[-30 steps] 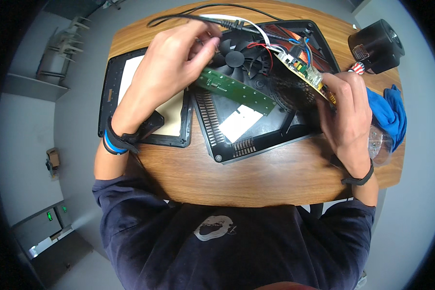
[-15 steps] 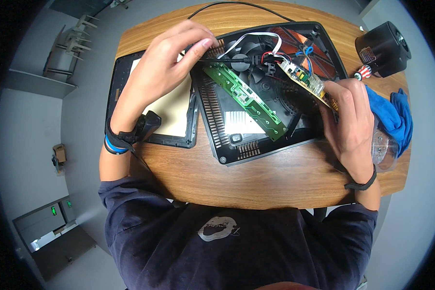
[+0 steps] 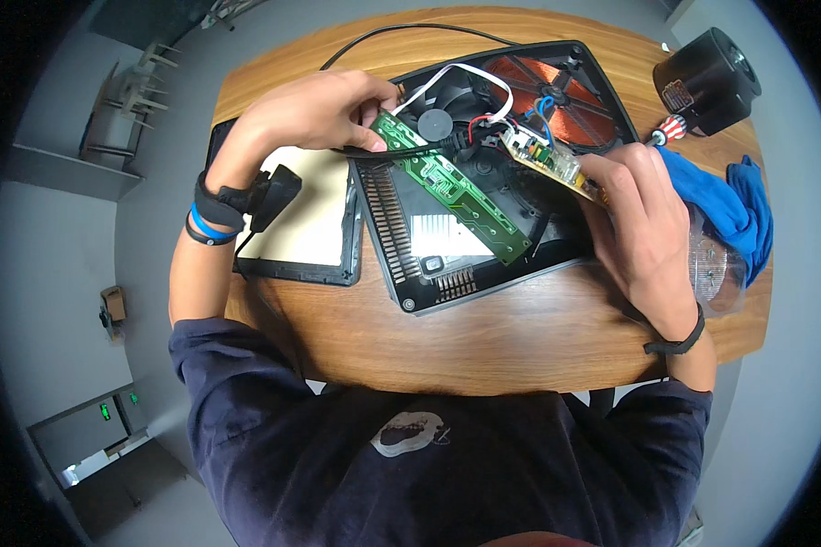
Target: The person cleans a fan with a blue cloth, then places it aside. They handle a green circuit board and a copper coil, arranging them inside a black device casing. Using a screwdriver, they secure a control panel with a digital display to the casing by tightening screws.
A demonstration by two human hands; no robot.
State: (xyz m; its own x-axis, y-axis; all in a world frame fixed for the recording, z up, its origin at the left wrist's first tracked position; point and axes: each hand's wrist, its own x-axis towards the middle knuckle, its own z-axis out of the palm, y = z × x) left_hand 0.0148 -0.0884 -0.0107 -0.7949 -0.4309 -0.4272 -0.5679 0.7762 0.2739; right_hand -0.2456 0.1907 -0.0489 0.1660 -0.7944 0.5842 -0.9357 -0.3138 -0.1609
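Pinching the green board (image 3: 452, 187) by its far end in my left fingers (image 3: 368, 139), right fingers (image 3: 626, 179) gripping the component board (image 3: 545, 156) at its right end — both over the open black casing (image 3: 401, 290) on the surface (image 3: 365, 337), probably to leave the white cable (image 3: 470, 67) arching between them unstrained.

A pale print (image 3: 395, 445) marks the dark short-sleeved shirt (image 3: 456, 497).

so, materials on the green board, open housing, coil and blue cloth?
Green board: likely resin laminate, glossy green coat with pale traces; base unclear.
Open housing: probably moulded black plastic, satin sheen, slotted vents.
Coil: apparently copper wire, reddish metallic shine.
Blue cloth: soft matte folds suggest fabric; fibre unclear.
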